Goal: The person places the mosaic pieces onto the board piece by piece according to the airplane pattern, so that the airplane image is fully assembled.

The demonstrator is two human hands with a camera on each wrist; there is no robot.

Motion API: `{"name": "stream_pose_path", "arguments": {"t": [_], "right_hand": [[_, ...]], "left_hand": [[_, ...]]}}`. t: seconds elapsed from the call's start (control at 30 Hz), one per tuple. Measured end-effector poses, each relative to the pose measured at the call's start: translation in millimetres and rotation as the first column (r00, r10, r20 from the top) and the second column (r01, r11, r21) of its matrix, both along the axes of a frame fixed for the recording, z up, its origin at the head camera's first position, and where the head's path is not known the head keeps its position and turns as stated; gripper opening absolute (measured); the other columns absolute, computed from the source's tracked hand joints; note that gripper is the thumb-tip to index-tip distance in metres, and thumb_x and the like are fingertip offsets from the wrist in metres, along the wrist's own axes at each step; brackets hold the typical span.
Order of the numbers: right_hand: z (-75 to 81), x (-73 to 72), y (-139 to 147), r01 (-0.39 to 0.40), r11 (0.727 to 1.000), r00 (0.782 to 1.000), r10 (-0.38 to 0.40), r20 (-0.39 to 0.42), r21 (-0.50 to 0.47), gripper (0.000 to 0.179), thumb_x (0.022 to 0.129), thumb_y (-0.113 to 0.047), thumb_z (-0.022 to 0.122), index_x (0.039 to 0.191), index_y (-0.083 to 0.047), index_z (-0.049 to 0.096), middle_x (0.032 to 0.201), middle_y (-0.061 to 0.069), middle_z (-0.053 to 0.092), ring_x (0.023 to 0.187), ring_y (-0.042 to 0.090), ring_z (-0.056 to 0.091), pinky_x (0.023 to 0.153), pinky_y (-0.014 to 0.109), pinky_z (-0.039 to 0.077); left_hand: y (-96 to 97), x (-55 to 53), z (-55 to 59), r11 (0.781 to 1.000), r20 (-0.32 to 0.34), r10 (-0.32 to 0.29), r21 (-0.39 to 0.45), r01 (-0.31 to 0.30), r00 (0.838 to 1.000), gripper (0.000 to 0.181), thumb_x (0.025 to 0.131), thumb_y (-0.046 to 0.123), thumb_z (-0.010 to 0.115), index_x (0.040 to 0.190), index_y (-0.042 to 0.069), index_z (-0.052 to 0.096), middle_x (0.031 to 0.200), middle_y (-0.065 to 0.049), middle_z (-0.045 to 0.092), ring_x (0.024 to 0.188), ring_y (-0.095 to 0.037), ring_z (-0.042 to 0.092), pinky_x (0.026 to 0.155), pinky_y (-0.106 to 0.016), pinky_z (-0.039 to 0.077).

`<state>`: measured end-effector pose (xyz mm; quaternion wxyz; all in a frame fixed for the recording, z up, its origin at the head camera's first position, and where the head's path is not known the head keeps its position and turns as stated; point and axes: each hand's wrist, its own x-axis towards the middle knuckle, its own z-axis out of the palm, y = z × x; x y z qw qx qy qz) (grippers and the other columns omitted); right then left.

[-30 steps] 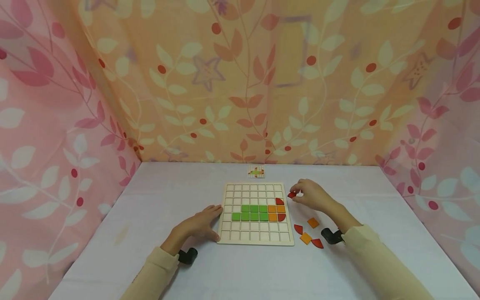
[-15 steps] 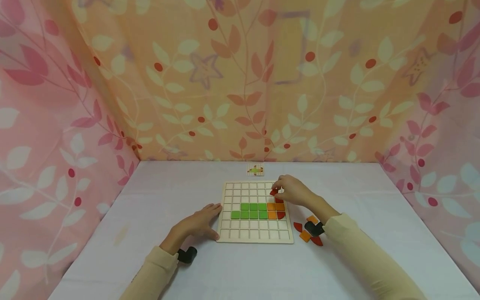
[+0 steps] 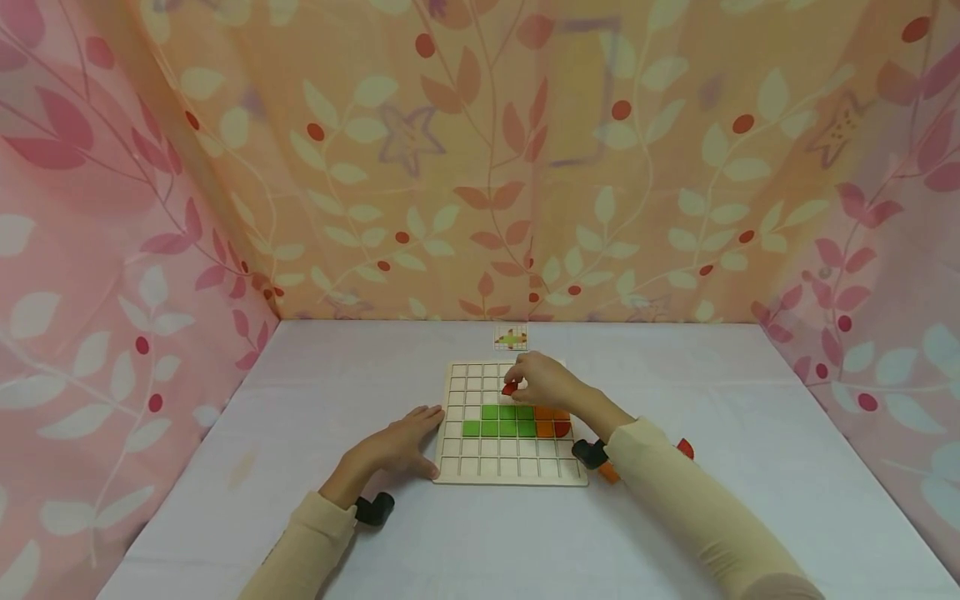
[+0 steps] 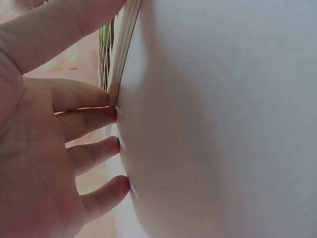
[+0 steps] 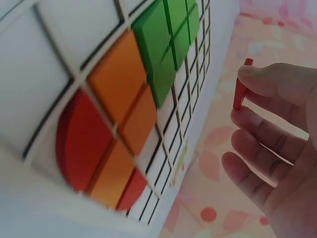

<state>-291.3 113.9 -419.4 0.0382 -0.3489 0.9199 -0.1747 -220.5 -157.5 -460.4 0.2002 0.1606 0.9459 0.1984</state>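
My right hand pinches a red quarter-circle tile between thumb and fingertips, above the upper middle of a wooden grid board. In the right wrist view the red tile stands on edge, apart from the board. Green square tiles fill cells of two middle rows, with orange square tiles to their right. One red quarter-circle ends the lower row; another is hidden by the hand in the head view. My left hand rests at the board's left edge, fingers extended.
A small pattern card lies behind the board. To the board's right, an orange tile and a red tile show around my right sleeve, which covers others. Patterned curtains enclose the white table at the back and sides.
My right hand has carried the red tile leftward from beside the board to above its upper middle. The right forearm now covers loose tiles. My left hand stays at the board's edge.
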Motion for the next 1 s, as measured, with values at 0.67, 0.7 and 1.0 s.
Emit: {"name": "stream_pose_path", "arguments": {"t": [0.67, 0.7, 1.0], "right_hand": [[-19.7, 3.3, -51, -0.080, 0.993, 0.997, 0.081, -0.015, 0.081, 0.018, 0.086, -0.020, 0.073, 0.102, -0.012, 0.077, 0.093, 0.002, 0.066, 0.086, 0.016, 0.060, 0.077, 0.029, 0.051], [-20.4, 3.3, -53, -0.080, 0.993, 0.997, 0.082, -0.014, 0.083, 0.019, 0.086, -0.021, 0.073, 0.102, -0.012, 0.077, 0.093, 0.002, 0.066, 0.086, 0.015, 0.060, 0.077, 0.029, 0.051], [-24.0, 2.7, -63, -0.103, 0.987, 0.995, 0.104, -0.001, 0.123, 0.019, 0.086, -0.022, 0.075, 0.102, -0.014, 0.077, 0.092, 0.001, 0.065, 0.084, 0.013, 0.055, 0.076, 0.028, 0.048]], "left_hand": [[-1.4, 2.0, 1.2, 1.000, -0.005, -0.012, 0.008, 0.012, 1.000, 0.096, 0.074, 0.029, 0.084, 0.152, 0.007, 0.032, 0.162, -0.008, 0.027, 0.152, -0.032, 0.016, 0.118, -0.060, 0.022], [-1.7, 2.0, 1.4, 1.000, -0.007, -0.012, 0.010, 0.013, 1.000, 0.096, 0.074, 0.028, 0.084, 0.152, 0.007, 0.032, 0.161, -0.008, 0.027, 0.151, -0.032, 0.017, 0.118, -0.060, 0.022], [-2.6, 0.4, -1.1, 1.000, -0.005, -0.015, 0.009, 0.015, 1.000, 0.096, 0.075, 0.028, 0.084, 0.152, 0.008, 0.032, 0.162, -0.007, 0.027, 0.152, -0.032, 0.016, 0.118, -0.059, 0.022]]}}
